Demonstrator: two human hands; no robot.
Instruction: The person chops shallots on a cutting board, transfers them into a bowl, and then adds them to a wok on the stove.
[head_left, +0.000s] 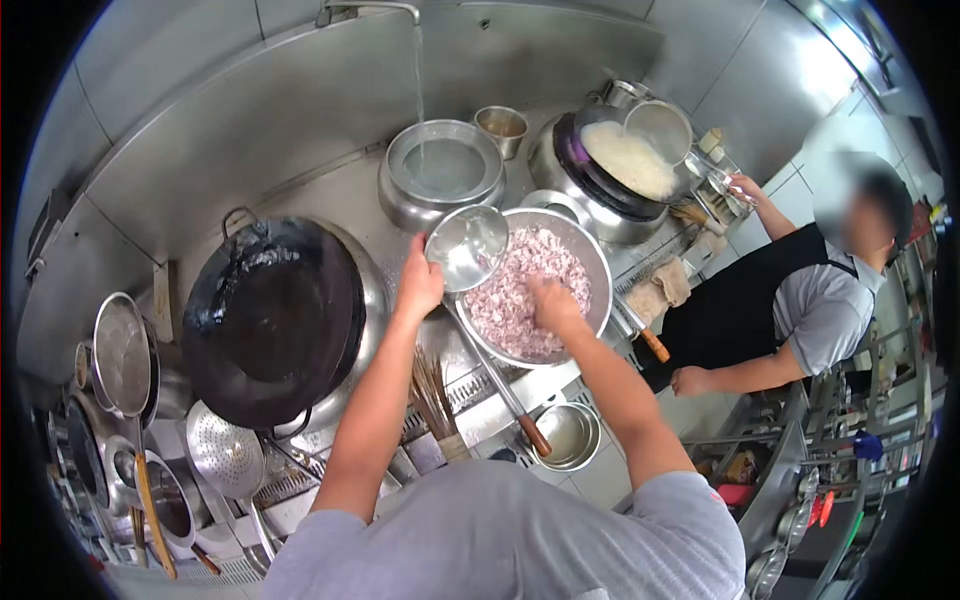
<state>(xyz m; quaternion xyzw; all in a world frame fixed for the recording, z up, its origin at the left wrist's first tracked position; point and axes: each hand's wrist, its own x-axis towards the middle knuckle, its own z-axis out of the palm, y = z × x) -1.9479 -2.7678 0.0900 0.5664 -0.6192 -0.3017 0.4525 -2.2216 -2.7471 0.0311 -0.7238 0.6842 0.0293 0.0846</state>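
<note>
My left hand grips the rim of a small, shiny metal bowl, tilted at the left edge of a larger steel basin. The basin holds pinkish, finely chopped meat. In this meat is my right hand, its fingers partly buried and blurred. A long metal handle with a wooden grip runs beside the basin; its far end is hidden near the small bowl.
A black wok sits at left. Water runs into a steel pot behind. At right, a co-worker stands by another wok with pale, foamy contents. Strainers, a bamboo brush and a pot are near the front edge.
</note>
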